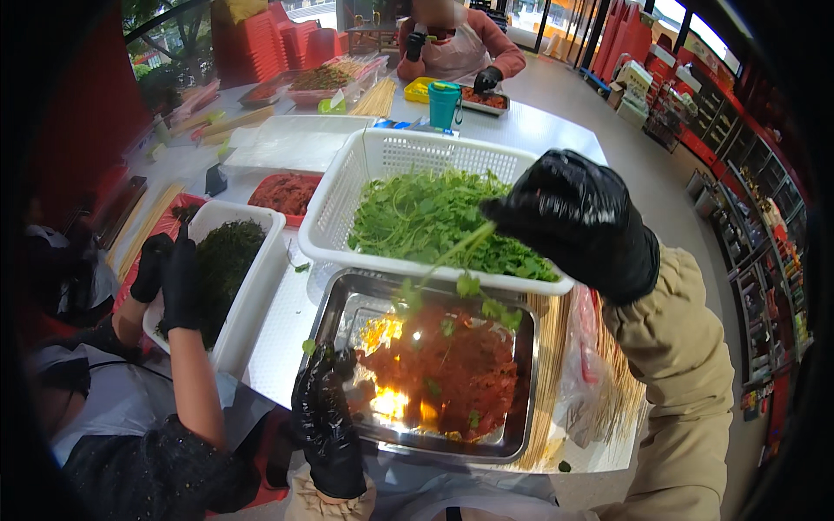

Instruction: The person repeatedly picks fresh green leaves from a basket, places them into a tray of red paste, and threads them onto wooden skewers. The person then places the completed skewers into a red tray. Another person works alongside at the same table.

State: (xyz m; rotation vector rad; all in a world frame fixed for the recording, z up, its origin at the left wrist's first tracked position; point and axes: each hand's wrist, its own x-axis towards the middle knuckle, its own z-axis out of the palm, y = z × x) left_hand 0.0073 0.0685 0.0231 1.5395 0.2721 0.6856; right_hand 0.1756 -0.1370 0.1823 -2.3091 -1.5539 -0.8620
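Observation:
My right hand [573, 221], in a black glove, is closed on the stems of a cilantro sprig [456, 251], whose leaves hang over a metal tray [531, 391]. Marinated red meat with loose green leaves [449, 371] lies in oil in that tray. At the tray's left rim is my left hand [326, 410], also black-gloved and wet; its fingers are curled, and whether something is between them cannot be told. Behind the tray stands a white perforated plastic basket [430, 277] with a heap of cilantro [417, 215].
Bamboo skewers [544, 365] and a plastic bag [580, 378] lie right of the tray. At left, a co-worker's gloved hands [169, 280] are over a white tub [247, 319] of dark greens. A red tray of meat [287, 194], a teal cup [444, 104] and another person [456, 52] are farther back.

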